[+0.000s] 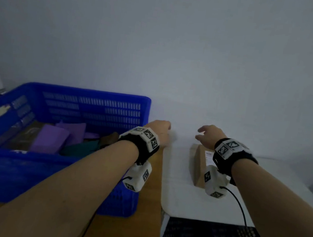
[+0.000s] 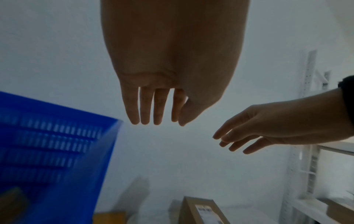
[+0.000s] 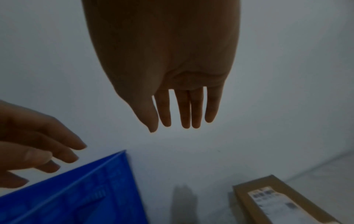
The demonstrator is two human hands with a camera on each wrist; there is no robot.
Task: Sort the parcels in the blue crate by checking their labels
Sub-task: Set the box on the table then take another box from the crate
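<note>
You worked beside a blue crate [image 1: 86,107] of moulded plastic, its slotted walls faintly glossy. Inside lay matt purple parcels [image 1: 50,140] that looked like soft plastic mailers. A brown cardboard box [image 3: 283,201] carried a white paper label [image 3: 275,201]. The crate stood on a smooth wooden tabletop [image 1: 148,212]; the box lay on a matt white surface [image 1: 181,200].

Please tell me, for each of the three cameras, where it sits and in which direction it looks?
Head: on the head, looking forward and down at the blue crate, cardboard box, both forearms.
Left wrist: under the left hand, looking along its straight fingers at the wall; right hand enters.
Right wrist: under the right hand, likewise.
All three views share crate and box.
</note>
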